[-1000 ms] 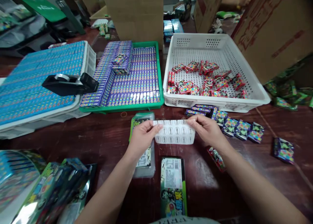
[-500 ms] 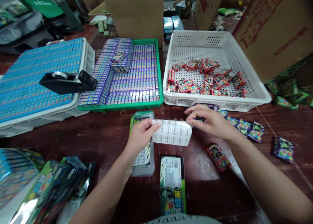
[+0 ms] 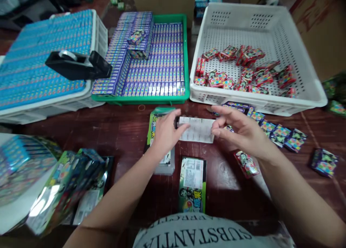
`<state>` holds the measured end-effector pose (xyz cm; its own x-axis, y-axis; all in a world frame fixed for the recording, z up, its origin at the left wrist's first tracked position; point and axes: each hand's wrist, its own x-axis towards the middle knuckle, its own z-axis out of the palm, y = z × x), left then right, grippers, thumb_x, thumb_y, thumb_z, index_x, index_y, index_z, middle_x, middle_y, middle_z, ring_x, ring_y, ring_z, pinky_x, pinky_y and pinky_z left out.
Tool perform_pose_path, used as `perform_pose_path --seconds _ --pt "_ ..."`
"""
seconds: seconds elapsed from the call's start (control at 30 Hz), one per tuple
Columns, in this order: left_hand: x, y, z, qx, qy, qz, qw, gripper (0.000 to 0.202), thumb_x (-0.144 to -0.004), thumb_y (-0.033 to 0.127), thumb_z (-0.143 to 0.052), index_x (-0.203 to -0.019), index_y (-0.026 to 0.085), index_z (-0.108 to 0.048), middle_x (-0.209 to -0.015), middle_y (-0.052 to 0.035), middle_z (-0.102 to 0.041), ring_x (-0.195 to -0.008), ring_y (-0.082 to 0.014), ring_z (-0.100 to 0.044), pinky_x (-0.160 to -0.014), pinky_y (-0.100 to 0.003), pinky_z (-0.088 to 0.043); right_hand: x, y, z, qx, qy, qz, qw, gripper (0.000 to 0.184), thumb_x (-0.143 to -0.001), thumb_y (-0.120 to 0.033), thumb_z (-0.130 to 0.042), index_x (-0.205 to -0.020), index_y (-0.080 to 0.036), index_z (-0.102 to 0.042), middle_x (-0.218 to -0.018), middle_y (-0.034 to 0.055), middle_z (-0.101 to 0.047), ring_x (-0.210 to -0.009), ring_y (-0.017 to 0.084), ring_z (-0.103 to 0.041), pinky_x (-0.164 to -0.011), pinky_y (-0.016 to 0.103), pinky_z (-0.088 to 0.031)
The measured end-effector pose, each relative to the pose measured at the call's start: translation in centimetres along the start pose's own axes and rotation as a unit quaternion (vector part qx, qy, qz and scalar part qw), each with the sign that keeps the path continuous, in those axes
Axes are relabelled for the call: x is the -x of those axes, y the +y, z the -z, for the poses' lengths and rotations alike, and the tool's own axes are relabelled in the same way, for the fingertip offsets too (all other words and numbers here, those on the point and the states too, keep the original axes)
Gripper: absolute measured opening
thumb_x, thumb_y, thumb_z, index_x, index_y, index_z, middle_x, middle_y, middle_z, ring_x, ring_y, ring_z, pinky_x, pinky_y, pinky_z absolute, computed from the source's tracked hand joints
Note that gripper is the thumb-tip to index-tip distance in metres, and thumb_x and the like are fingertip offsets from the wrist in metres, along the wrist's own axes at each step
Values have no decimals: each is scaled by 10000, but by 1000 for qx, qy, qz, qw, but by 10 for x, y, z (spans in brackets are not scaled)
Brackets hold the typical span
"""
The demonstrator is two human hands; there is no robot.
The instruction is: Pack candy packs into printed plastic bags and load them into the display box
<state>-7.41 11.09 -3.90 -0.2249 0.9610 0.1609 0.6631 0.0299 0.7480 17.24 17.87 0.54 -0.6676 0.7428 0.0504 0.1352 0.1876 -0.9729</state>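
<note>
Right hand (image 3: 238,131) is partly closed, the end of a white sheet (image 3: 197,130) seemingly pinched at its fingertips. Left hand (image 3: 166,132) is half spread, its grip unclear. Toward the table's (image 3: 124,122) near edge, the sheet is spanned between them, probably for steadiness.

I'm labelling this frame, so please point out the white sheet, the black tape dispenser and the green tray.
White sheet (image 3: 198,131): head view, middle of its face.
Black tape dispenser (image 3: 74,69): head view, side of its body.
Green tray (image 3: 185,51): head view, its right rim.
</note>
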Motion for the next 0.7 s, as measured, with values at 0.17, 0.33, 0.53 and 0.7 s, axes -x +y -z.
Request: perform_pose_path --seconds 0.17,0.33,0.53,0.7 --pt "61 19 3 -80 -83 -122 986 252 -954 321 -644 -1172 200 -684 -1163 -99 -660 -1095 -268 -569 -967 -458 -473 36 7 -22 -37 -65 -74 994 558 -953 -313 -664 -1464 -306 -439 -987 9 -646 -903 154 -615 -878 344 -521" --pt "95 27 9 21 -193 -54 979 160 -969 197 -562 -956 194 -721 -1116 -77 -661 -1071 -229 -598 -979 -437 -479 51 15 -48 -62 -92 -93 990 566 -956 -303 -643 -1469 -300 -405 -975 9 -632 -897 155 -614 -857 350 -534" --pt "99 36 20 148 -253 78 953 191 -897 214 -616 -1052 243 -723 -947 -31 -744 -815 -200 -683 -725 -343 -532 56 9 -61 41 -108 -70 991 702 -919 -265 -659 -1532 -325 -321 -1005 17 -642 -917 192 -636 -868 403 -536" --pt "106 38 22 217 -213 84 949 234 -848 186 -651 -1069 230 -715 -1018 -62 -752 -923 -227 -704 -830 -376 -560 72 -4 -68 254 -61 47 964 769 -963 -257 -613 -1592 -428 -205 -1121 43 -667 -1031 261 -586 -939 500 -441"
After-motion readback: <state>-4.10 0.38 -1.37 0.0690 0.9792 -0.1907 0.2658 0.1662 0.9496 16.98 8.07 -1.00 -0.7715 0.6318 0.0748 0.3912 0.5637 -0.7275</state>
